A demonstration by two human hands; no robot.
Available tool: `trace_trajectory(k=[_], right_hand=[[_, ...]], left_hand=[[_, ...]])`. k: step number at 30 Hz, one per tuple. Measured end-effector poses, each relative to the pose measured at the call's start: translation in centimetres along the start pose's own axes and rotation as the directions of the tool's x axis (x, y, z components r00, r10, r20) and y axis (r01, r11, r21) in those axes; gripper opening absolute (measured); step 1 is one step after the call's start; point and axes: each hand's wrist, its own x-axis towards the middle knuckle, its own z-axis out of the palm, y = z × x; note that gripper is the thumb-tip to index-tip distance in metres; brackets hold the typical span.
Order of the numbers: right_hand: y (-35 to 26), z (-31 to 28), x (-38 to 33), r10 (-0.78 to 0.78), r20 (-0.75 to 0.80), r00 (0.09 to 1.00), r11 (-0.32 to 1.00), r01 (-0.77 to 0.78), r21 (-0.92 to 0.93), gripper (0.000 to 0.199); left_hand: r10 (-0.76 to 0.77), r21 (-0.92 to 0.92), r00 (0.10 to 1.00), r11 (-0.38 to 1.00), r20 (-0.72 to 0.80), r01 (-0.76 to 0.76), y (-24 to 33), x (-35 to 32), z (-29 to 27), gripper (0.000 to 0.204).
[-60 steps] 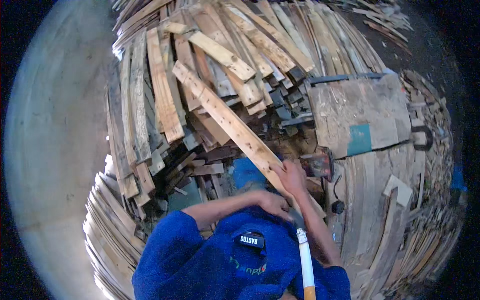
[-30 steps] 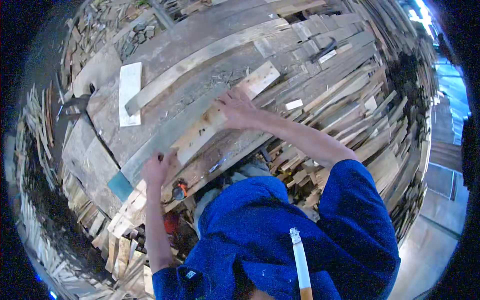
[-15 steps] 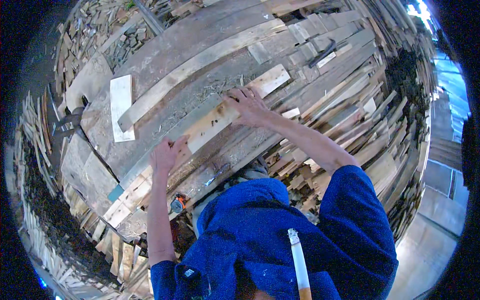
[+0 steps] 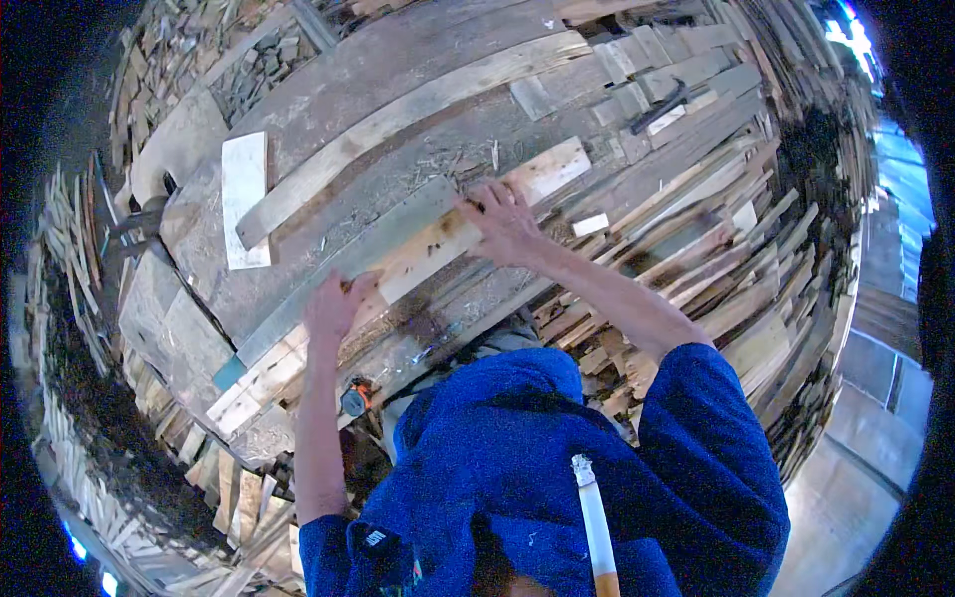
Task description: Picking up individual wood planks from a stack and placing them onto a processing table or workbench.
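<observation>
A long pale wooden board (image 4: 413, 261) with dark knots lies slantwise across the work surface, from lower left to upper right. My left hand (image 4: 333, 306) grips it left of its middle, thumb and forefinger stretched along the wood and the other fingers curled out of sight. Farther right, my right hand (image 4: 505, 227) is closed over the same board, its fingers bent toward the far edge. Along that far edge runs a grey-green strip (image 4: 288, 323), close against the board or partly under it; which, I cannot tell.
Beyond lie a long curved-looking plank (image 4: 398, 111) and a short white board (image 4: 245, 199). A dark hand tool (image 4: 661, 107) rests on wood pieces at upper right. An orange-and-grey tape measure (image 4: 355, 398) sits near my left forearm. Stacked wood strips (image 4: 736, 269) fill the right side.
The view has shifted slightly, so the boards appear a little displaced. Both hands keep about the same places on the board, the right-hand fingers somewhat more bunched.
</observation>
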Motion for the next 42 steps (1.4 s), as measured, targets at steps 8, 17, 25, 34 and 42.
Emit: trace_trajectory(k=[8, 17, 25, 34, 42], right_hand=[[1.8, 2.3, 1.2, 0.021, 0.049, 0.999, 0.999, -0.019, -0.033, 0.085], [1.8, 2.7, 0.6, 0.049, 0.141, 0.989, 0.994, -0.035, -0.101, 0.09], [-0.9, 3.9, -0.1, 0.006, -0.094, 0.996, 0.995, 0.004, 0.1, 0.07], [-2.9, 7.8, 0.3, 0.188, -0.363, 0.913, 0.982, -0.17, 0.081, 0.048], [-4.0, 7.3, -0.6, 0.183, -0.47, 0.864, 0.983, -0.164, 0.081, 0.053]], left_hand=[[-0.025, -0.053, 0.998, 0.998, -0.058, 0.021, 0.2, 1.5, 5.8, 0.054], [0.013, -0.122, 0.794, 0.986, -0.608, -0.11, 1.1, -2.9, 8.7, 0.052], [-0.062, -0.22, 0.851, 0.973, -0.521, -0.064, 2.3, -4.8, 8.1, 0.047], [0.032, -0.075, 0.797, 0.992, -0.604, -0.097, 3.6, -5.1, 7.8, 0.045], [0.078, -0.011, 0.78, 0.994, -0.622, -0.108, 2.3, -4.4, 10.0, 0.044]])
